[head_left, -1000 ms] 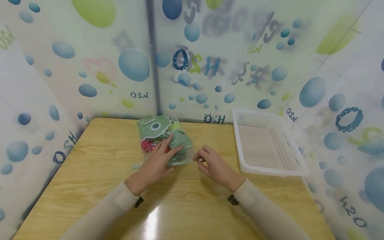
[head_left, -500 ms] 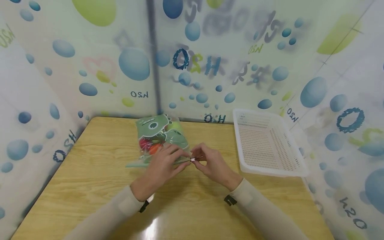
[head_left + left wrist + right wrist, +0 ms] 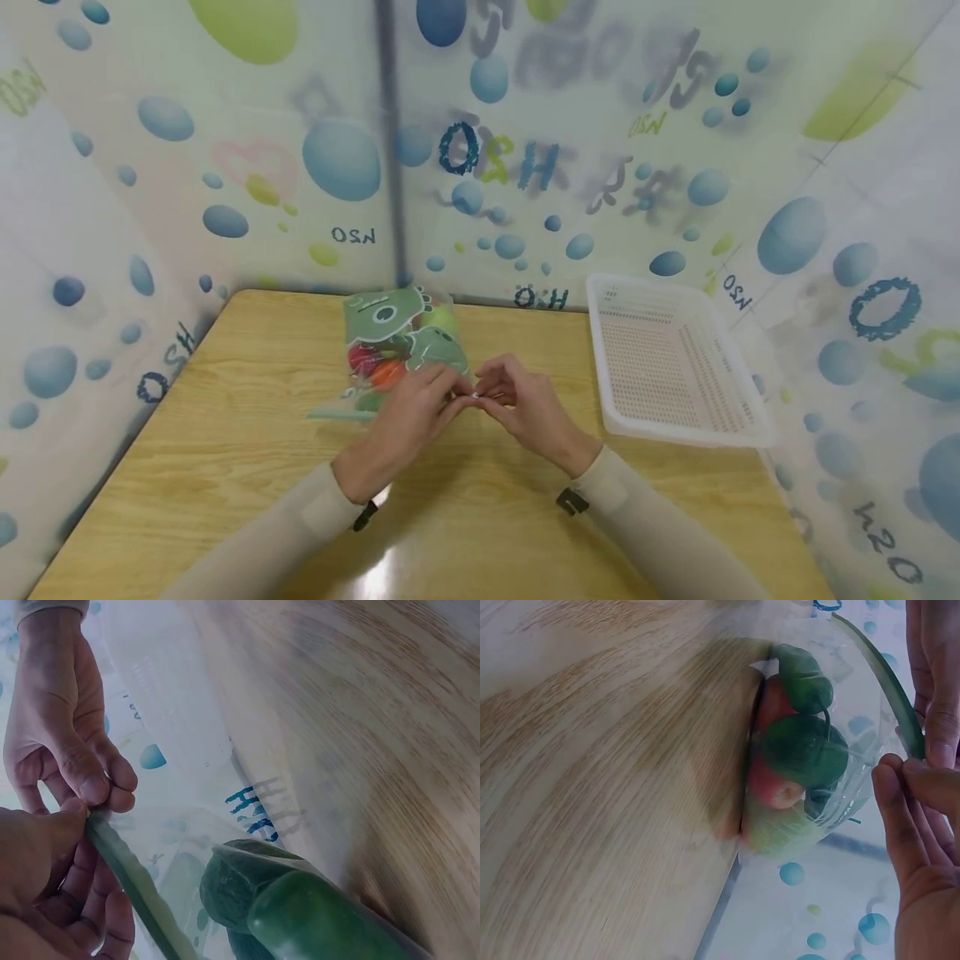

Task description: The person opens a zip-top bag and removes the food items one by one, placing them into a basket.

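Note:
A clear zip bag [image 3: 384,320] with a green cartoon print lies at the back of the table, holding red, orange and green pieces that look like fruit and vegetables. My left hand [image 3: 405,421] pinches the end of its green zip strip [image 3: 135,881]. Fingertips of my right hand [image 3: 531,410] meet the left ones there, pinching the same corner; a small pale piece shows between them. Dark green items [image 3: 292,907] bulge inside the plastic in the left wrist view. Red and green pieces [image 3: 806,750] show through it in the right wrist view.
A white perforated plastic basket [image 3: 606,392] stands at the right of the wooden table [image 3: 225,467]. Walls with blue and green bubble prints [image 3: 341,158] close in the back and both sides.
My left hand has left the top of the bag and come right to the zip's end. My right hand has shifted slightly left, and the fingertips now meet. The bag's zip edge tilted up.

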`<state>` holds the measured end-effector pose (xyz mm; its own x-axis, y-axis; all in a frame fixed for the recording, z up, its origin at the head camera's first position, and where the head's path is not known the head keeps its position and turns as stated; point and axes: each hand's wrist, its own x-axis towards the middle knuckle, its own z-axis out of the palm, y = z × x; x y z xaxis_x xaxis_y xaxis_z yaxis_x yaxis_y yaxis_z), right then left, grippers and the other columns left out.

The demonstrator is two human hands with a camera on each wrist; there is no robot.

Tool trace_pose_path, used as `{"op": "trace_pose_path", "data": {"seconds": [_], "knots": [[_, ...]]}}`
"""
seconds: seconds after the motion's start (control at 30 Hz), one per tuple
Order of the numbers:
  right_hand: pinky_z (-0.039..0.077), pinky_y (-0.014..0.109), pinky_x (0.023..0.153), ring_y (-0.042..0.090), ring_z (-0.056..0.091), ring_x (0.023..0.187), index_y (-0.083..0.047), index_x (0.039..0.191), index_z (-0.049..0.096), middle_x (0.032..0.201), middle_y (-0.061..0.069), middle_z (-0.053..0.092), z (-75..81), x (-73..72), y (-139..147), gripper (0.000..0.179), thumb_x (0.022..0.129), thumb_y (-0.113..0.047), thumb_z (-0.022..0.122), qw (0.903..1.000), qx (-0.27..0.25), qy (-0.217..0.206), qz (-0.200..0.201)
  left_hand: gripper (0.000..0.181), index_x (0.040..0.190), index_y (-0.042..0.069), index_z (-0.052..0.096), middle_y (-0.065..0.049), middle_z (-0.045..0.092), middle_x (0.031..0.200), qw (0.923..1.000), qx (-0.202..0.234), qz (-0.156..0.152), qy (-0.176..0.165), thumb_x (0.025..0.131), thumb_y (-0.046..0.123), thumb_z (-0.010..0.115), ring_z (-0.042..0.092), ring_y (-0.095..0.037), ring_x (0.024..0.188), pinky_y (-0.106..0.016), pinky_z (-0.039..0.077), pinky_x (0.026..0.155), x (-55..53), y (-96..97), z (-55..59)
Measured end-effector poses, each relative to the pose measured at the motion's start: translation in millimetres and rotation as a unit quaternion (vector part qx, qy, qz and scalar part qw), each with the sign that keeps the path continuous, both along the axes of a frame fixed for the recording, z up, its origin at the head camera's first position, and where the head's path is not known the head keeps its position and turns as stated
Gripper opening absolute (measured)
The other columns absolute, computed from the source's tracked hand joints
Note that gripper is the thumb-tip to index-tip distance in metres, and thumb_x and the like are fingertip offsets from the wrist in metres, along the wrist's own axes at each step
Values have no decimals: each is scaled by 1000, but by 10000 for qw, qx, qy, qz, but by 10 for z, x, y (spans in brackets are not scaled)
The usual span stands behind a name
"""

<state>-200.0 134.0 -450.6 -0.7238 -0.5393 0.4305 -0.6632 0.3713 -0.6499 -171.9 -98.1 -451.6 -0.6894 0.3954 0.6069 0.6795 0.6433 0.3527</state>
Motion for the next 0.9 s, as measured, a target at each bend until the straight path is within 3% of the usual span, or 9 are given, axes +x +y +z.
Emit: {"op": "trace_pose_path", "data": {"seconds": [0.2, 0.47, 0.67, 0.9], "knots": [[69, 22, 86, 21, 89, 97, -2, 137, 65, 114, 15, 89, 3, -13, -29, 42, 102, -1, 88, 10000, -32, 20, -28, 16, 111, 9, 82, -5, 80, 106, 10000, 77, 34, -30, 100, 13, 93, 75, -18, 89, -34, 65, 77, 17, -25, -6], [69, 21, 81, 23, 90, 91, -1, 134, 69, 108, 15, 90, -2, -14, -65, 40, 100, 0, 89, 9996, -141, 229, -53, 16, 112, 10, 80, -4, 79, 106, 9996, -205, 195, -44, 102, 15, 91, 73, -17, 90, -35, 63, 79, 46, -52, 14], [69, 20, 81, 22, 90, 90, 2, 133, 72, 106, 15, 90, -9, -9, -66, 38, 100, 0, 89, 9997, -181, 142, -55, 17, 112, 9, 78, -4, 76, 104, 9987, -366, 324, -153, 103, 15, 91, 71, -16, 87, -32, 62, 75, 75, -52, 5], [70, 23, 82, 20, 89, 93, 0, 131, 81, 109, 12, 90, -9, -36, 22, 30, 102, -1, 89, 9993, -207, 20, -316, 17, 106, 8, 77, -6, 77, 101, 9972, -427, 603, -80, 100, 11, 93, 76, -24, 89, -40, 65, 78, 63, -116, -61]]}}
